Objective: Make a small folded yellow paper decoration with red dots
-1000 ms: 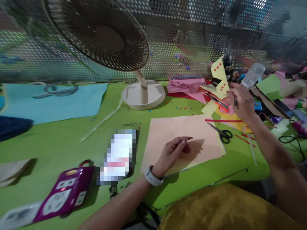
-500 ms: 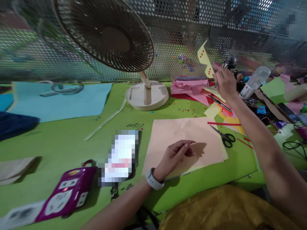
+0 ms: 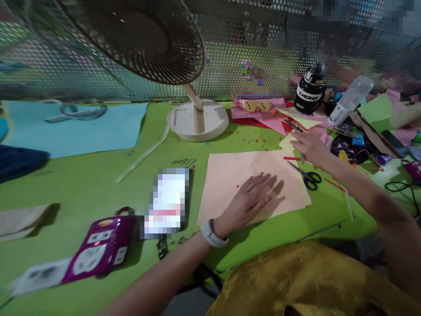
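Note:
My left hand (image 3: 251,197) lies flat with fingers stretched on a peach paper sheet (image 3: 230,175) on the green table (image 3: 98,184). A pale watch sits on that wrist. My right hand (image 3: 309,147) reaches over the sheet's far right corner, its fingers closed round a thin pen-like tool that pokes out below them. Black-handled scissors (image 3: 309,177) and a red paper strip (image 3: 292,158) lie just beside it. A yellow paper piece with red dots (image 3: 256,105) rests on crumpled pink paper (image 3: 243,113) at the back.
A desk fan (image 3: 197,120) stands at the back centre before a perforated metal screen. A black bottle (image 3: 311,90), a clear bottle (image 3: 350,98) and paper scraps crowd the right. A purple power strip (image 3: 98,250), a blurred phone (image 3: 167,202) and a blue sheet (image 3: 82,131) lie left.
My right hand came down from the back, and the yellow dotted paper it held now lies on the pink paper. My left hand flattened onto the peach sheet.

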{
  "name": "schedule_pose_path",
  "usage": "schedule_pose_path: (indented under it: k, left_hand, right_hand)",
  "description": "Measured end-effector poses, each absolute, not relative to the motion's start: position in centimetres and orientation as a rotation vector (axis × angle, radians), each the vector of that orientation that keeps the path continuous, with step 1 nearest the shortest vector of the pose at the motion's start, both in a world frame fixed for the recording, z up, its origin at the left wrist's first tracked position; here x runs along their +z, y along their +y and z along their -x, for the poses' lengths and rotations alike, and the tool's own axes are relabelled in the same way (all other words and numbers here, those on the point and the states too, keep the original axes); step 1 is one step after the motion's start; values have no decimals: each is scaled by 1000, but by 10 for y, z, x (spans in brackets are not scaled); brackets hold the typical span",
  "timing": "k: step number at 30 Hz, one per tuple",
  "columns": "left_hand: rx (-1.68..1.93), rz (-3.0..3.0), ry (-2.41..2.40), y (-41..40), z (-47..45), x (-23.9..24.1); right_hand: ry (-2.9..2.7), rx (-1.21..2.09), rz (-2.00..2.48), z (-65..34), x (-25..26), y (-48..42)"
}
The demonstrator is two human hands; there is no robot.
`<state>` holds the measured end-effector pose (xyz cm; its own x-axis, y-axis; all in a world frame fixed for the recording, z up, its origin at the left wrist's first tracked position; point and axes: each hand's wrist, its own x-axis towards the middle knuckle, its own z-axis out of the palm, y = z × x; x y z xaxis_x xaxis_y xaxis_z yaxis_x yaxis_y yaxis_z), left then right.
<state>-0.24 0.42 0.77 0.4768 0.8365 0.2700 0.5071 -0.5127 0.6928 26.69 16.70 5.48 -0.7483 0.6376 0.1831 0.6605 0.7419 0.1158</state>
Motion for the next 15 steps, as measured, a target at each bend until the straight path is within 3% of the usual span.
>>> schedule_pose_path:
  k: [7, 15]
  left_hand:
    - [399, -2623, 1272, 0, -6, -7]
    - [439, -2722, 1240, 1, -3, -13]
  right_hand:
    - [-2904, -156, 1306, -308, 37, 180]
    - [-2844, -153, 1294, -276, 39, 122]
